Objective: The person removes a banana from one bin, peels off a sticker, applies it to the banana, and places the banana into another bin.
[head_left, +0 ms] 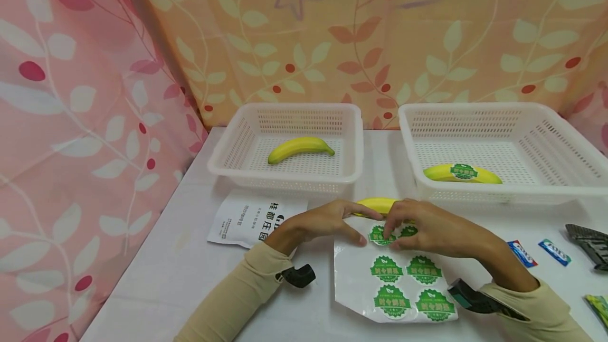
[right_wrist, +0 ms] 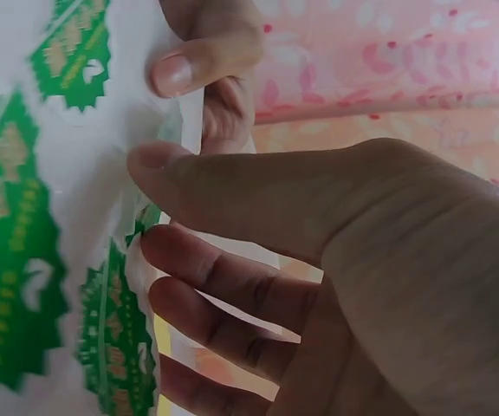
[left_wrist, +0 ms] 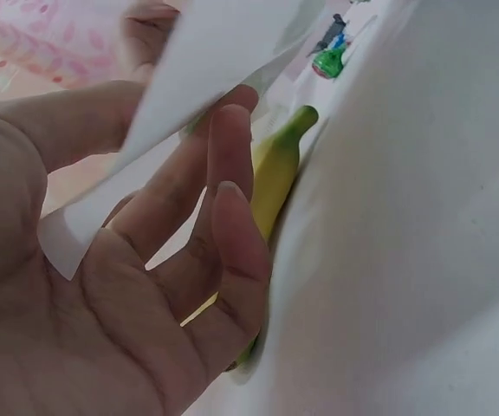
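A white sheet [head_left: 353, 273] of round green stickers is raised at an angle over the table. My left hand [head_left: 323, 224] grips its upper left edge, with the thumb on the printed face and fingers behind, as the left wrist view shows. At the top row, my right hand [head_left: 434, 226] pinches at a green sticker [head_left: 378, 235] with thumb and fingertips; whether its edge has lifted is hard to tell. Just behind the sheet lies a yellow banana [head_left: 377, 205], partly covered by the hands. The same banana [left_wrist: 275, 178] appears below the left fingers.
One plain banana [head_left: 300, 149] lies in the left white basket [head_left: 285, 178]. The right basket [head_left: 503, 191] holds a banana [head_left: 439, 173] bearing a green sticker. A white printed pouch [head_left: 237, 223] lies at left. Small wrapped packs [head_left: 554, 252] and a black object [head_left: 589, 241] are at right.
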The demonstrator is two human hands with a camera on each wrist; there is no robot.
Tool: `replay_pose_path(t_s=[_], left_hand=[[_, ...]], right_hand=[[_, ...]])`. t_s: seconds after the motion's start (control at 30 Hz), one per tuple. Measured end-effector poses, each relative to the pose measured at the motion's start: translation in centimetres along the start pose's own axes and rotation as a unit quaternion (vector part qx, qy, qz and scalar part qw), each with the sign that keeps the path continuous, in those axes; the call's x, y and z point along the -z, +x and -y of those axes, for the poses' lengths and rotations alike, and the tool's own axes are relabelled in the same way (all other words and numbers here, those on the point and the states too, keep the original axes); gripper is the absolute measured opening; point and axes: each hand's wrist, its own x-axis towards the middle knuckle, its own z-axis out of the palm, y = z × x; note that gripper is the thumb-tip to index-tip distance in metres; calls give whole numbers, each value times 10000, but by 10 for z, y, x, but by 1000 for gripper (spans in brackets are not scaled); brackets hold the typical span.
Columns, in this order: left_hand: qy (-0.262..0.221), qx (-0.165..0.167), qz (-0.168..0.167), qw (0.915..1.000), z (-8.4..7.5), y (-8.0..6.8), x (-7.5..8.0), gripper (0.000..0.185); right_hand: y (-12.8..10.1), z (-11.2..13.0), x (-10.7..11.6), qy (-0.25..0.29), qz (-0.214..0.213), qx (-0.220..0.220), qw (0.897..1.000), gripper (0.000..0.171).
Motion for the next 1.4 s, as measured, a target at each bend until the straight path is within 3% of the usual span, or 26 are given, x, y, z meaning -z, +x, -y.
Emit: replay_pose_path(t_s=[0.13,0.33,0.53,0.7,0.77,0.87,0.97,1.07,1.2,1.3,1.4], left_hand=[[463,115,13,9989,3,2,-1,62],[1231,148,139,9922,6,4,-5,63],[2488,-4,-63,9685,3,2,-13,62],[2880,-315,-66,9571,-5,-1,-17,46],[2838,-426,-65,9579,-7,-2,-18,42],[2467,-515,-194,9675,-10,-2,-19,39],[1480,-375,-357,9876,-11,-1,-18,44],[436,-202,-644,9968,-11,0,-17,51],[-119,-231,-1212,9923,-9,2,-17,41],[21,-279,-1595,9868,-7,3,-18,25],[417,-371,-1858,9810,-6,3,-19,17]], right_hand=[[0,0,1,41,83,120,9999,6],[-1,1,5,-15,-127,-345,9993,6],[-2,-1,7,-216,-720,-380,9964,9],[-2,-3,7,-393,-1013,-155,9940,10],[-2,-2,7,-430,-1126,-149,9926,11],[-4,-1,6,-481,-1289,-128,9904,15],[-5,0,5,-470,-1429,-12,9886,18],[-5,3,4,-331,-1437,36,9891,18],[-3,6,1,-141,-1172,-59,9930,13],[-1,7,-1,-88,-964,-136,9952,10],[2,6,-2,-250,-1142,-257,9928,12]])
